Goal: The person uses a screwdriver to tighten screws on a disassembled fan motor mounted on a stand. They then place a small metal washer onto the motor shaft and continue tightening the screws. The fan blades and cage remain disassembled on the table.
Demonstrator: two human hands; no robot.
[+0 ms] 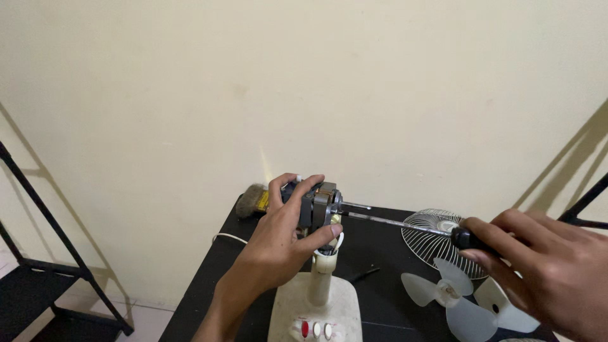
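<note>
- While our left hand (288, 231) wraps around the bare fan motor (316, 206), thumb below and fingers over the top, the motor sits on its cream neck above the fan base (316, 310), near the middle of the tabletop's (380, 253) front edge; we judge the grip is there to keep the motor from turning or tipping.
- Our right hand (538, 266) is clenched on the dark handle of a screwdriver (405, 223), whose long shaft runs level across to the motor's front face, the tip meeting it just beside the protruding spindle; held flat like that, the tool lines up with a screw in the motor's face, though the screw itself is too small to make out.
- Towards the right edge of the tabletop lies the wire guard (437, 237), flat, and in front of it the pale translucent blade (462, 297); both rest under the screwdriver and the right hand, apart from the motor.
- At the back left corner a brush (253, 201) with a yellow band lies behind the left hand, partly hidden by it.
- A white cord (229, 237) trails over the left edge, and a small dark rod (365, 274) lies between base and guard.
- Black shelf frames (38, 209) stand against the wall to either side, well clear of the hands.
- Nothing blocks the shaft's line to the motor.
</note>
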